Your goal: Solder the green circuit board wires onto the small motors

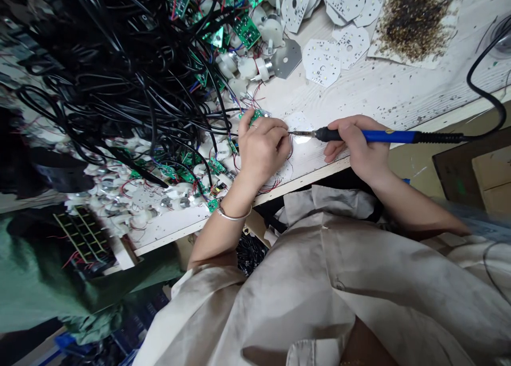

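Observation:
My right hand [357, 145] grips a blue-handled soldering iron [383, 136] like a pen, its metal tip pointing left. The tip meets the fingertips of my left hand [262, 145], which is closed in a pinch over a small green circuit board [255, 115] with thin red wires. A white LED disc [300, 122] lies on the bench just under the iron's tip. A ring and a silver bangle show on my left hand and wrist.
A big tangle of black cables [120, 68] covers the left of the white bench [399, 94], with green boards and white motors [255, 68] mixed in. White LED discs [323, 61] and a brown-stained sponge pad [415, 20] lie at the back. The iron's black cord [485, 94] loops right.

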`<state>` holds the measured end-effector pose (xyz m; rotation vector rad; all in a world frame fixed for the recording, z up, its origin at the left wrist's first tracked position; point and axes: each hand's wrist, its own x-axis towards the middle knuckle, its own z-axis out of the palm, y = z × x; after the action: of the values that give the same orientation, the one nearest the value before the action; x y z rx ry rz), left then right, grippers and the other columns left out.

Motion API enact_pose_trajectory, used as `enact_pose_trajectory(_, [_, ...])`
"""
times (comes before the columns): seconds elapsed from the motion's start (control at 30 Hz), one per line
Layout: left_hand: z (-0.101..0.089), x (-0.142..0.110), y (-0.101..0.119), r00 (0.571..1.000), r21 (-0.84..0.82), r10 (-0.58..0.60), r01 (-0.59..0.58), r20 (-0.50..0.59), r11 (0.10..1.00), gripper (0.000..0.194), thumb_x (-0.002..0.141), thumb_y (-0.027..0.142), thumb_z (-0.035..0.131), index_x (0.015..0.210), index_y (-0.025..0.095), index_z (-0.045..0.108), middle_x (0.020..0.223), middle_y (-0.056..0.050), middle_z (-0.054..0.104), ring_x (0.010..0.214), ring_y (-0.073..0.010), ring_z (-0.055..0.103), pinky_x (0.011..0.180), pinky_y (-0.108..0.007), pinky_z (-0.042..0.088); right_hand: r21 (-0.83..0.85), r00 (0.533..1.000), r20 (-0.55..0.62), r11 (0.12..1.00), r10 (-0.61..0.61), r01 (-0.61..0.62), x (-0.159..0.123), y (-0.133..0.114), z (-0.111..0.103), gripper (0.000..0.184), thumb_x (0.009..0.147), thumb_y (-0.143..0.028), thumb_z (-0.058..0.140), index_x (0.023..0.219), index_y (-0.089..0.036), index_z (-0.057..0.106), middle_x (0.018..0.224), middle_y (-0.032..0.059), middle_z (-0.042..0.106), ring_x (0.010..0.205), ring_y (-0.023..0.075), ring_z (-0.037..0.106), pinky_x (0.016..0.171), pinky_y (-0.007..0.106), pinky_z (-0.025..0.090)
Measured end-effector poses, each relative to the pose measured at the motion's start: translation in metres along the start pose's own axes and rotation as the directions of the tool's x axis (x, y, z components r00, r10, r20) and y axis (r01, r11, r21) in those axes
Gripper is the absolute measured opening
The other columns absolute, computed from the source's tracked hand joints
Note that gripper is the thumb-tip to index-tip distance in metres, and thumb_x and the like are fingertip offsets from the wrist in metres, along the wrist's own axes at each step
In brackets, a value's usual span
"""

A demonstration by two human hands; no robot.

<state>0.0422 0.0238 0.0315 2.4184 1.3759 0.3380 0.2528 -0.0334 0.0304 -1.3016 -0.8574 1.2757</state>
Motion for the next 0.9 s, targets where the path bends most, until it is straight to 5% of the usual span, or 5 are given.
enact_pose_trajectory(0.9, [0.003,-0.001,-0.001,0.989,0.07,0.098,-0.091,-0.112,0.993,0.013,0.096,0.027,0.054,0.086,0.025,0.063,0.097,-0.001,0.072,0.094,-0.0218,0.069,0.117,-0.06,0.039,-0.042,0.999,-0.017,0.999,0.028,-0.028,0.011,0.007,-0.002,0.045,0.092,-0.07,0.054,0.089,-0.028,0.066,0.054,-0.0049,0.065,0.044,0.0127,0.064,0.039,0.026,0.051])
